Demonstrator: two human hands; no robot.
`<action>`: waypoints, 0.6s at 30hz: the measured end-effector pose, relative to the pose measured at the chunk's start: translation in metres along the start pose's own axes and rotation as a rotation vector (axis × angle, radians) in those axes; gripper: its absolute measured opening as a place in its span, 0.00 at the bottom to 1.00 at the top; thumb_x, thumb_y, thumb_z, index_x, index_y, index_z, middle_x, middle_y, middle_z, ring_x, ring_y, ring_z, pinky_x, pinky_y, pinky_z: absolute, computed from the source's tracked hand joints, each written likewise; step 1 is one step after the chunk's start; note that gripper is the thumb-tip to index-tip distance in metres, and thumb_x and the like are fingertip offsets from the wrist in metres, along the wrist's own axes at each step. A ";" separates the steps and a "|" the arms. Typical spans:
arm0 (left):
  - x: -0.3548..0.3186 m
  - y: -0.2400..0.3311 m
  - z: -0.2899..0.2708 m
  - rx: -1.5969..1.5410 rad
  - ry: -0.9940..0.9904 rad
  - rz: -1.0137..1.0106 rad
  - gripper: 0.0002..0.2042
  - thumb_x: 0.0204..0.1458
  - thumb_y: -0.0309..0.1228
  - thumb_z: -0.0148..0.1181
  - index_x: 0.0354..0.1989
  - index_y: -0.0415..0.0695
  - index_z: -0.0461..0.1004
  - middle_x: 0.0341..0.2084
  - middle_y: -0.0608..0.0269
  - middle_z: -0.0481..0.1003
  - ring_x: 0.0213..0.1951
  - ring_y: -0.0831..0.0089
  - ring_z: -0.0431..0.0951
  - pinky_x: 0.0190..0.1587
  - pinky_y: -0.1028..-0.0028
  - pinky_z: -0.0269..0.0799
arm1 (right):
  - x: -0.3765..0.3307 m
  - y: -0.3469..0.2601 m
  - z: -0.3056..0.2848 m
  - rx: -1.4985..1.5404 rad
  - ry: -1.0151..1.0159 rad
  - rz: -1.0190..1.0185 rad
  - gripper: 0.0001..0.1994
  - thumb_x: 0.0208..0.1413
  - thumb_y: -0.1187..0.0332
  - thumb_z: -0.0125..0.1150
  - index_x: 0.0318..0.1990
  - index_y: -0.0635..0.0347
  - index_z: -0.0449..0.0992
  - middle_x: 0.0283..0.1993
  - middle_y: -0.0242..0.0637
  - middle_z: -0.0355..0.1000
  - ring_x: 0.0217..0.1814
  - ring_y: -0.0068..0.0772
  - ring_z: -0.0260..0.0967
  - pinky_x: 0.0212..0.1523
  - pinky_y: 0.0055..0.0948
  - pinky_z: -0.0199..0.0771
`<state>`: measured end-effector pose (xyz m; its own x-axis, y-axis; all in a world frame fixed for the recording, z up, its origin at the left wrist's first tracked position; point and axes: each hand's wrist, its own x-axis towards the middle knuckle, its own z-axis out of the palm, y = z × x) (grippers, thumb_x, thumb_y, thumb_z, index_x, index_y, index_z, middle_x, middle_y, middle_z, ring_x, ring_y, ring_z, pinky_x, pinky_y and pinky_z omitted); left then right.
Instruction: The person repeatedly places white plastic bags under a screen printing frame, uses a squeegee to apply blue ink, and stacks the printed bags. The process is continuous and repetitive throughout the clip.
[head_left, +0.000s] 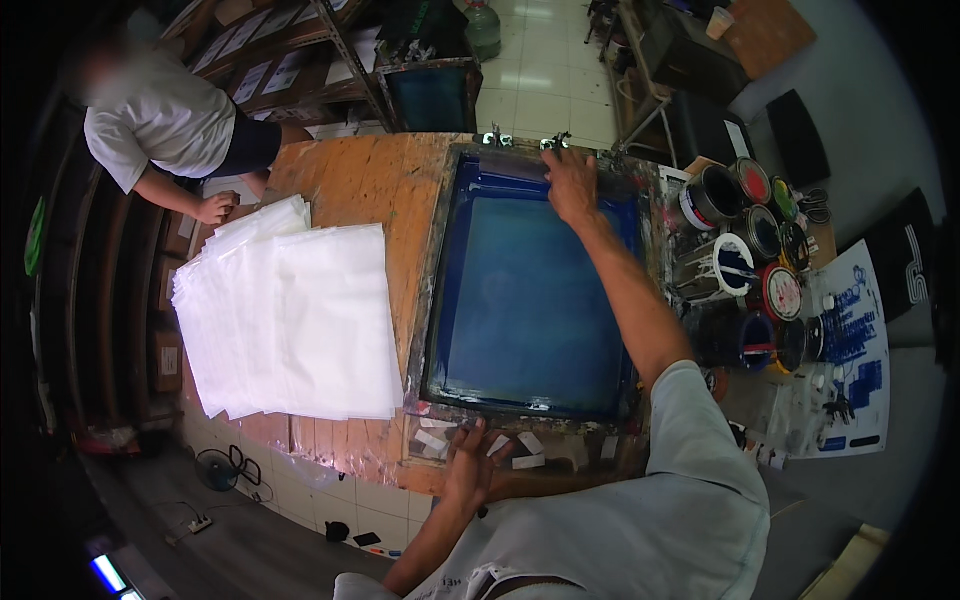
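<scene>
Fingers of the right hand lay extended over the far rail of the screen-printing frame, beside a hinge clamp; whether they pinched anything could not be told. The left hand stood at the near rail, left of its middle, fingers slightly bent; its grip could not be confirmed.

The frame lay on the wooden table, directly before the person, with blue mesh spanning its interior. It was judged rigid and moderately heavy, its far end apparently restrained by the clamp. The mesh was judged taut, thin and easily punctured; glossy dark-blue residue along the inner edges was probably slippery. The recommended hold was the outer near rail, close to its middle, clear of the mesh.

To the left lay a stack of white sheets, judged light, limp and prone to slide. To the right stood ink cans, several with contents too dark to identify.

The right forearm covered part of the right rail. Anything beneath the mesh was hard to make out. At far left, a co-worker was partly blurred.
</scene>
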<state>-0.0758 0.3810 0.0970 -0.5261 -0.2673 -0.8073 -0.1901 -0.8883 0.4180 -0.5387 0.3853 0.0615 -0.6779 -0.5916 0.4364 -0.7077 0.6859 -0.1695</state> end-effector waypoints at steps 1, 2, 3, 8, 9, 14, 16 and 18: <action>0.002 -0.001 -0.001 -0.018 0.001 -0.006 0.14 0.66 0.40 0.58 0.54 0.48 0.67 0.48 0.67 0.71 0.50 0.69 0.71 0.61 0.48 0.71 | 0.002 0.001 -0.007 0.011 -0.049 0.021 0.17 0.53 0.77 0.65 0.50 0.53 0.73 0.45 0.40 0.72 0.54 0.46 0.69 0.52 0.47 0.61; 0.004 -0.002 -0.002 -0.021 -0.028 0.008 0.14 0.64 0.38 0.61 0.52 0.48 0.67 0.48 0.66 0.70 0.51 0.67 0.71 0.60 0.49 0.72 | 0.003 0.003 -0.015 0.026 -0.057 0.031 0.17 0.54 0.76 0.65 0.51 0.53 0.73 0.46 0.41 0.73 0.54 0.47 0.69 0.52 0.48 0.62; 0.006 -0.003 -0.004 -0.039 -0.030 0.004 0.15 0.62 0.36 0.64 0.51 0.48 0.67 0.48 0.65 0.69 0.52 0.66 0.71 0.58 0.49 0.73 | 0.001 0.003 -0.024 0.025 -0.092 0.067 0.17 0.54 0.75 0.66 0.51 0.54 0.73 0.47 0.42 0.74 0.55 0.48 0.70 0.52 0.48 0.62; 0.018 -0.007 -0.012 -0.057 -0.029 -0.014 0.15 0.62 0.37 0.65 0.50 0.48 0.67 0.47 0.62 0.69 0.54 0.64 0.71 0.58 0.49 0.71 | -0.056 -0.027 -0.084 0.135 -0.257 0.114 0.19 0.57 0.72 0.65 0.56 0.54 0.71 0.51 0.45 0.76 0.55 0.52 0.72 0.54 0.54 0.64; 0.020 -0.007 -0.012 -0.044 -0.061 0.005 0.15 0.62 0.37 0.64 0.51 0.47 0.67 0.47 0.61 0.68 0.54 0.64 0.71 0.58 0.49 0.71 | -0.078 -0.041 -0.098 0.146 -0.310 0.121 0.19 0.57 0.72 0.65 0.55 0.54 0.71 0.50 0.45 0.76 0.55 0.52 0.72 0.55 0.54 0.64; 0.024 -0.006 -0.010 0.029 -0.069 0.020 0.16 0.64 0.41 0.61 0.51 0.44 0.67 0.46 0.61 0.69 0.56 0.64 0.71 0.57 0.50 0.70 | -0.194 -0.128 -0.151 0.249 -0.391 0.100 0.19 0.51 0.77 0.66 0.50 0.54 0.70 0.45 0.42 0.73 0.54 0.51 0.71 0.53 0.53 0.62; 0.026 -0.006 -0.010 0.033 -0.062 0.024 0.17 0.64 0.41 0.60 0.52 0.44 0.67 0.47 0.60 0.69 0.57 0.64 0.70 0.58 0.51 0.69 | -0.230 -0.154 -0.157 0.219 -0.384 0.075 0.22 0.48 0.78 0.66 0.51 0.54 0.70 0.43 0.42 0.72 0.53 0.49 0.70 0.52 0.51 0.61; 0.029 -0.007 -0.011 0.075 -0.103 0.035 0.19 0.66 0.43 0.55 0.57 0.43 0.67 0.51 0.58 0.67 0.58 0.63 0.68 0.61 0.49 0.67 | -0.255 -0.173 -0.156 0.178 -0.360 0.053 0.24 0.46 0.78 0.66 0.53 0.55 0.70 0.42 0.41 0.70 0.51 0.48 0.69 0.52 0.49 0.60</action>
<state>-0.0808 0.3756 0.0661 -0.6154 -0.2543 -0.7460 -0.2298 -0.8475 0.4784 -0.2124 0.4835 0.1179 -0.7182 -0.6899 0.0910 -0.6721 0.6538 -0.3476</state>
